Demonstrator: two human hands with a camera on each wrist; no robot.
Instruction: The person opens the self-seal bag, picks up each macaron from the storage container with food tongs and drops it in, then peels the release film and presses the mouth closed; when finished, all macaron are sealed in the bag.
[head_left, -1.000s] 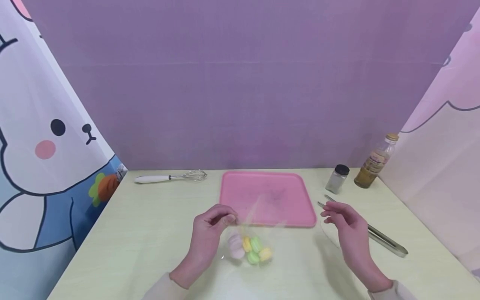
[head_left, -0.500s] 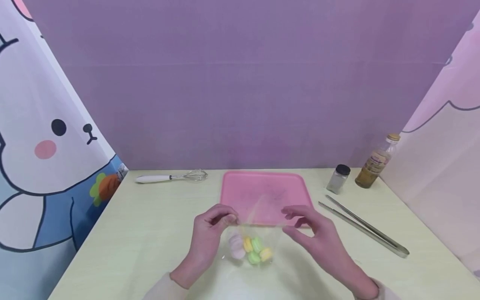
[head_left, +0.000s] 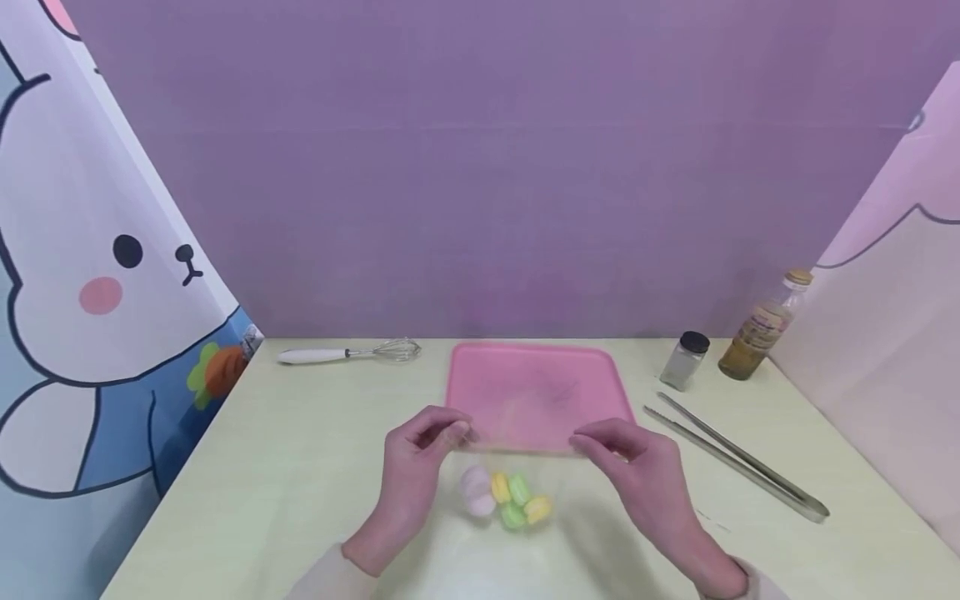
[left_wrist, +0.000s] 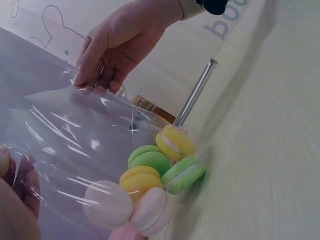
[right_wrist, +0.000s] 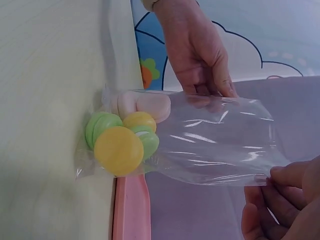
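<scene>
A clear plastic bag [right_wrist: 225, 140] stands upright on the table between my two hands, its bottom end low and its film reaching up to my fingers. Inside at the bottom lie several macarons: yellow [right_wrist: 118, 151], green [left_wrist: 183, 175] and pale pink [head_left: 476, 492]. My left hand [head_left: 416, 467] pinches the bag's left side between thumb and fingers. Opposite it, my right hand [head_left: 637, 475] pinches the upper right corner, thumb against fingertips, as the right wrist view shows.
Behind the bag lies a pink tray [head_left: 536, 392]. A whisk [head_left: 348, 353] with a white handle rests at the back left. To the right are metal tongs [head_left: 772, 482], a small black-lidded jar [head_left: 681, 365] and a bottle of amber liquid [head_left: 763, 329]. A purple cloth [head_left: 480, 183] hangs behind.
My right hand has come left from over the tongs to the bag and now pinches its right side. The left hand keeps its hold. The head view has shifted slightly.
</scene>
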